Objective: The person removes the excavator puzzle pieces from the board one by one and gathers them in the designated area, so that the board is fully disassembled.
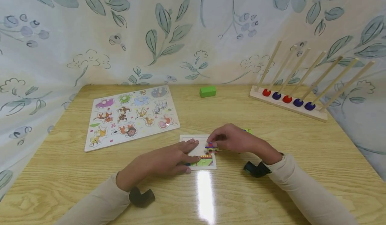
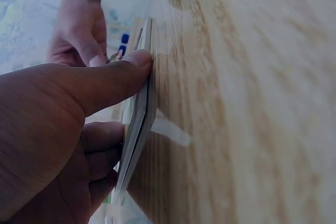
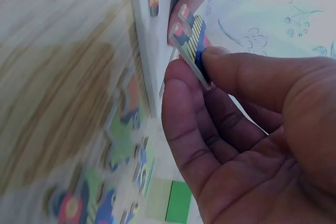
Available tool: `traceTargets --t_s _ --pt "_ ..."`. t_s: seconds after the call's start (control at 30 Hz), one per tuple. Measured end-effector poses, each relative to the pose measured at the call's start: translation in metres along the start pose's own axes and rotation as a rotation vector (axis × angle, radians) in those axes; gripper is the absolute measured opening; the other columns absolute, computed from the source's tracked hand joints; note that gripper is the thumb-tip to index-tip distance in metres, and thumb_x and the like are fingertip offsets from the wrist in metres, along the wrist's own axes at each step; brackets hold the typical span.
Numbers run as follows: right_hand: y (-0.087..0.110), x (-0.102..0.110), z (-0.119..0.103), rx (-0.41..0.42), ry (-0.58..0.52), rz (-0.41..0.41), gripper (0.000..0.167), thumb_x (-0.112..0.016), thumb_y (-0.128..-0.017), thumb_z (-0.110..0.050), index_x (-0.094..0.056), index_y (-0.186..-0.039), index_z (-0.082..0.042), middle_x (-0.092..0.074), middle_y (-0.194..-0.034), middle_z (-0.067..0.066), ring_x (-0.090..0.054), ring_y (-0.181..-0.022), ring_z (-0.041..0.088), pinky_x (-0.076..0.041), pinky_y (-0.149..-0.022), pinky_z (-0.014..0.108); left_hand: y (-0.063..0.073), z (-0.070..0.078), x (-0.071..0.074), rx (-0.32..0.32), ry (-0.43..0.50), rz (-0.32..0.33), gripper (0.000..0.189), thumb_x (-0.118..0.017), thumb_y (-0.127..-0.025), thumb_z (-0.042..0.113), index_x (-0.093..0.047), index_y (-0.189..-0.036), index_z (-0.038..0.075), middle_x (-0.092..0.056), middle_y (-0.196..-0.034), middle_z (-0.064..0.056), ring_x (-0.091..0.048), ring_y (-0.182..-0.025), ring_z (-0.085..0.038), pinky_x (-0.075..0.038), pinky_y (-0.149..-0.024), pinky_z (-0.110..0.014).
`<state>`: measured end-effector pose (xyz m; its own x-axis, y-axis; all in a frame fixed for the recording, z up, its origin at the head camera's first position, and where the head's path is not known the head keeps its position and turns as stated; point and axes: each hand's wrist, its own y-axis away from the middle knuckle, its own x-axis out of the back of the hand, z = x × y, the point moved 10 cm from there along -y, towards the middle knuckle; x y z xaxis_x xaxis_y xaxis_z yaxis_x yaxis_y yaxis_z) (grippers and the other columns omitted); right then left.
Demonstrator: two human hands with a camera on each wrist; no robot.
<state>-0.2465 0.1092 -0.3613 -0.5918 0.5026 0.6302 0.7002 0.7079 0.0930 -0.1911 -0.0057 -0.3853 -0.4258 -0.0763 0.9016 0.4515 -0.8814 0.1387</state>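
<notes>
Near the middle of the table in the head view lies a small white-framed jigsaw tray (image 1: 213, 167), with green and coloured pieces along its near side. My left hand (image 1: 169, 158) rests on the tray's left part, fingers extended across it and thumb at the near edge. In the left wrist view the thumb (image 2: 113, 82) touches the tray's rim (image 2: 137, 124). My right hand (image 1: 233, 138) pinches a jigsaw piece (image 3: 191, 40) between thumb and fingertips, over the tray's right side. The piece has yellow-and-dark stripes with blue and red parts, and is held tilted.
Loose jigsaw pieces (image 3: 121, 135) lie right of the tray, partly hidden by my right hand in the head view. An animal peg puzzle (image 1: 132, 117) lies at the back left. A green block (image 1: 207, 91) and a rod stand (image 1: 289, 104) with red and blue beads stand farther back.
</notes>
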Motion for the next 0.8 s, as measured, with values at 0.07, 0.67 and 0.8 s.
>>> traceTargets --t_s 0.07,0.67,0.8 --pt "0.003 0.003 0.003 -0.012 0.012 0.006 0.015 -0.064 -0.093 -0.001 -0.073 -0.104 -0.003 -0.070 -0.102 0.001 -0.062 -0.091 0.013 -0.053 -0.077 0.026 0.000 0.000 0.000 0.002 0.002 -0.002 0.044 -0.059 -0.098 0.031 -0.056 -0.140 0.017 -0.022 -0.158 -0.014 -0.016 -0.146 -0.027 -0.023 -0.115 -0.041" --pt "0.036 0.030 0.036 -0.132 0.002 0.065 0.017 -0.061 -0.093 0.002 -0.072 -0.105 -0.001 -0.069 -0.103 0.005 -0.058 -0.084 0.019 -0.052 -0.066 0.025 0.001 0.000 0.000 -0.005 0.028 -0.009 0.044 -0.057 -0.099 0.030 -0.055 -0.140 0.016 -0.019 -0.158 -0.016 -0.013 -0.146 -0.028 -0.020 -0.116 -0.041" --pt "0.041 0.038 0.040 -0.134 0.026 0.090 0.018 -0.062 -0.092 0.002 -0.073 -0.106 -0.001 -0.070 -0.104 0.005 -0.060 -0.088 0.018 -0.051 -0.070 0.025 0.001 -0.001 -0.002 0.001 0.021 -0.015 0.045 -0.057 -0.099 0.030 -0.054 -0.141 0.016 -0.019 -0.159 -0.015 -0.013 -0.146 -0.028 -0.020 -0.116 -0.041"
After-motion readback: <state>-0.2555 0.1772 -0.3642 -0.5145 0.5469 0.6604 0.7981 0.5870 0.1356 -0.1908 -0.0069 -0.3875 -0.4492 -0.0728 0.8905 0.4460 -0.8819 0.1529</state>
